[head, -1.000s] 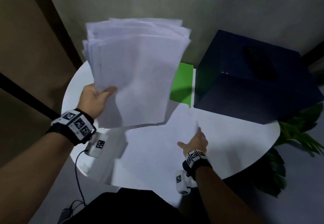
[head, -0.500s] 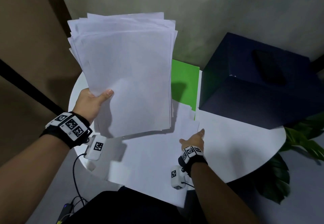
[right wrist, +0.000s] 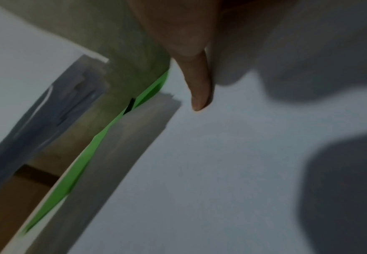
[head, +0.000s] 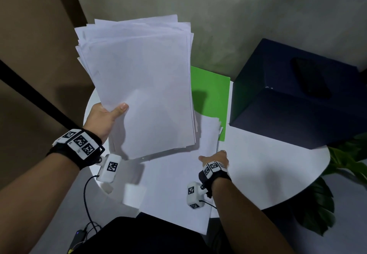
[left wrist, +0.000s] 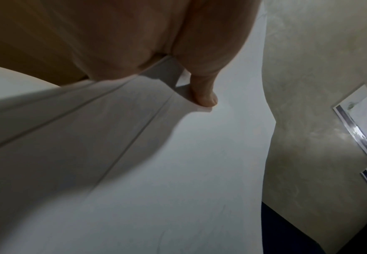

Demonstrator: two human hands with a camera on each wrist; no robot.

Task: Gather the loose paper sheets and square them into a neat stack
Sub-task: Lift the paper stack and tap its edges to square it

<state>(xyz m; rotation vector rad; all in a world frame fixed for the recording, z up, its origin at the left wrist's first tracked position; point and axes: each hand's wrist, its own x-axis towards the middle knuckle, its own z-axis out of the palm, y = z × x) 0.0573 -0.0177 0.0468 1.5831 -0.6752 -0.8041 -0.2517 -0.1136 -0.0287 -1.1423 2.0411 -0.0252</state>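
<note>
Head view: left hand (head: 103, 116) grips the ragged sheaf of sheets (head: 143, 82) raised above the round table (head: 268, 174); right hand (head: 215, 158) lies flat on loose sheets (head: 178, 184) still there, beside a green folder (head: 210, 98). Left wrist: thumb (left wrist: 202, 92) pinches the sheaf's corner. Right wrist: 1 straight finger (right wrist: 198, 86) presses paper. Held by 1 corner, the sheaf could fan and slip.

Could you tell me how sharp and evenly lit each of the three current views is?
Head view: mostly sharp, dim at the edges, the held paper stack shading the green sheet. Left wrist view: thumb fairly clear, nearer paper blurred and shadowed. Right wrist view: soft throughout, with blurry dark shadows across the paper on the table.
</note>
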